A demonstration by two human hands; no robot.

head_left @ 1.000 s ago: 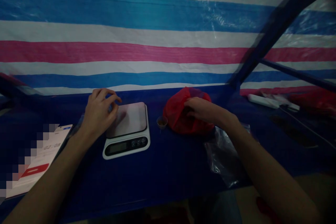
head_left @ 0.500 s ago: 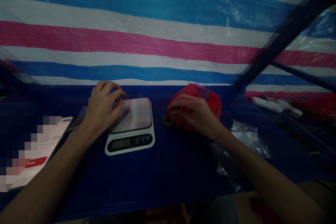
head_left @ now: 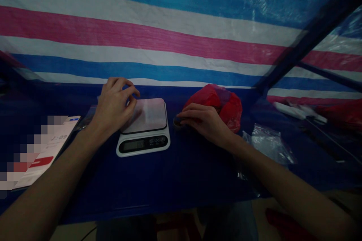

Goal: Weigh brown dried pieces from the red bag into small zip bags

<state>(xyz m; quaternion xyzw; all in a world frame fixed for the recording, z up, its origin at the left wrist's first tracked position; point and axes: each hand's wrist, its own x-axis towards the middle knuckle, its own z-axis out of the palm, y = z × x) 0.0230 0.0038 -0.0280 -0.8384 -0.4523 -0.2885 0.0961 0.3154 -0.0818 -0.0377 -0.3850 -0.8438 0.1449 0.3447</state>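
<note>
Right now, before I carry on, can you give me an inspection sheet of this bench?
Surface: blue table, dimly lit.
Job's things: digital scale, display unreadable; small cup right of it; red bag behind the cup.
Clutter: clear plastic bags by the right forearm; phone at left, screen lit.
Grippers: left hand over the scale's back-left corner, fingertips pinched, contents unclear; right hand with fingertips at the cup, grip unclear.
Cables: thin line at far right, possibly a cable, near a white bar.
Surroundings: striped tarp behind; dark frame bar at right.
</note>
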